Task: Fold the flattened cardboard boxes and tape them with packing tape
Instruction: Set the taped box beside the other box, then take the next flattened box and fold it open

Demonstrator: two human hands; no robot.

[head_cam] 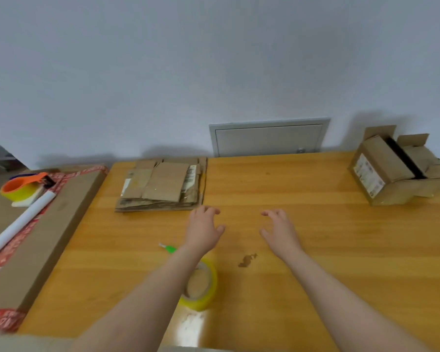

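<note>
Palms faced down over the wooden desk [341, 237], side by side with a gap between them. The left grip [203, 228] and the right grip [280, 229] both had fingers spread and loosely curved, and neither had hold of anything; whether the fingertips touched the wood could not be told. A stack of flattened cardboard boxes [163, 185] lay just beyond the left grip and to its left, with its near right corner close to that grip's fingertips. Nearer the person than the left grip, a roll of yellow packing tape [210, 288] lay flat on the desk, partly hidden under the left forearm. A small green object [170, 248], too blurred to name, sat just left of the left wrist. A dark stain [247, 260] marked the wood between the two wrists. Well beyond the right grip and far to its right stood a folded cardboard box [391, 174] with its top flaps open. Far left of the left grip lay a long cardboard carton [43, 237] edged with red printed tape; on it rested a white rolled tube [18, 224] and an orange tape dispenser [23, 188]. Beyond both grips a pale wall panel [268, 139] sat behind the desk.
</note>
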